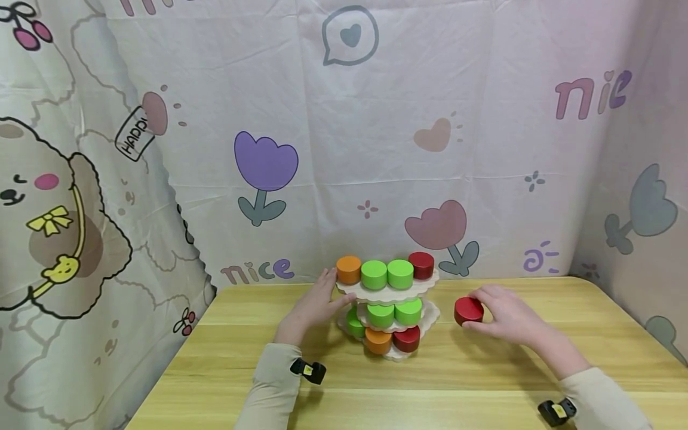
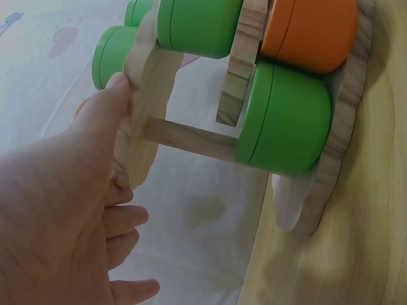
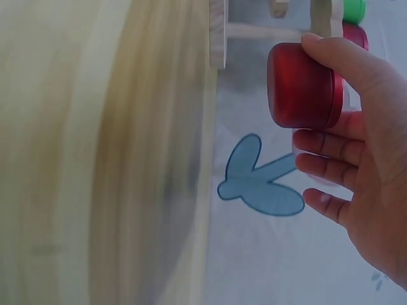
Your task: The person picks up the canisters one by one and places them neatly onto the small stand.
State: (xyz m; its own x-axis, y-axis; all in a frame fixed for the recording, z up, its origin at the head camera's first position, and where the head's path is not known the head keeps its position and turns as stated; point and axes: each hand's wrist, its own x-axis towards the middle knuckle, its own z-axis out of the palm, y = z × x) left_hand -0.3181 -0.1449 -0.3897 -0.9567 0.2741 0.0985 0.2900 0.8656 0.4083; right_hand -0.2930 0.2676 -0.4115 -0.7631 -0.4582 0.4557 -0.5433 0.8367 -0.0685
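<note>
A three-tiered wooden stand (image 1: 396,294) with scalloped edges carries small round lidded tins. On its top tier are an orange tin (image 1: 349,270), two green tins (image 1: 374,275) and a red tin (image 1: 421,265). Lower tiers bear more green tins (image 2: 286,121), an orange tin (image 2: 311,32) and another red tin (image 1: 407,338). My left hand (image 1: 317,301) grips the top tier's left rim, thumb at the front edge. To the right of the stand, my right hand (image 1: 505,313) pinches a red tin (image 3: 302,86) between thumb and fingers, held above the table.
The stand sits on a light wooden table (image 1: 215,358). Behind the table hangs a pale cloth (image 1: 333,149) printed with flowers and hearts, and it continues along the left and right sides. Black wrist cameras (image 1: 308,370) are strapped at both cuffs.
</note>
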